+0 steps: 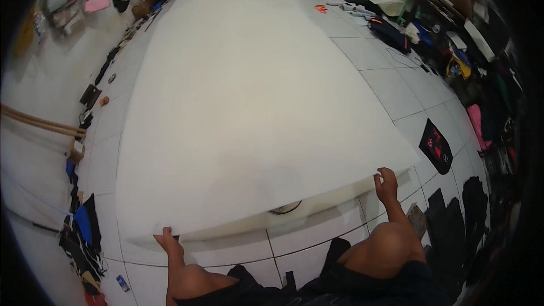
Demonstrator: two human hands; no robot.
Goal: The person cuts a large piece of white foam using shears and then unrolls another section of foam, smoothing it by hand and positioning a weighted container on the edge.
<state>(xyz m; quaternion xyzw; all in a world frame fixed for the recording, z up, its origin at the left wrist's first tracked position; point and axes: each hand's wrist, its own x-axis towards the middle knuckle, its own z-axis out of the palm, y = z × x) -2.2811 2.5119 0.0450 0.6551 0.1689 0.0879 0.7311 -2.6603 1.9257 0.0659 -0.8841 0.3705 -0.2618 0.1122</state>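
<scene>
A large white sheet (249, 90), which looks like foam, stretches away from me across the tiled floor. My left hand (166, 240) is closed on its near left corner area, thumb on top and the other fingers mostly hidden beneath. Further right, my right hand (387, 184) pinches the near edge close to the right corner. Between the hands this edge is raised, with a pale layer (323, 209) showing below it. Part of a round, dark-rimmed object (285, 208) peeks out under the edge; the rest of it is covered.
A black shaped piece with red marks (436, 146) lies on the floor to the right, near several dark flat pieces (445, 221). Piled materials (453, 62) line the right wall. Along the left wall are a small cardboard box (75, 151) and scraps; wooden poles (42, 120) jut in there.
</scene>
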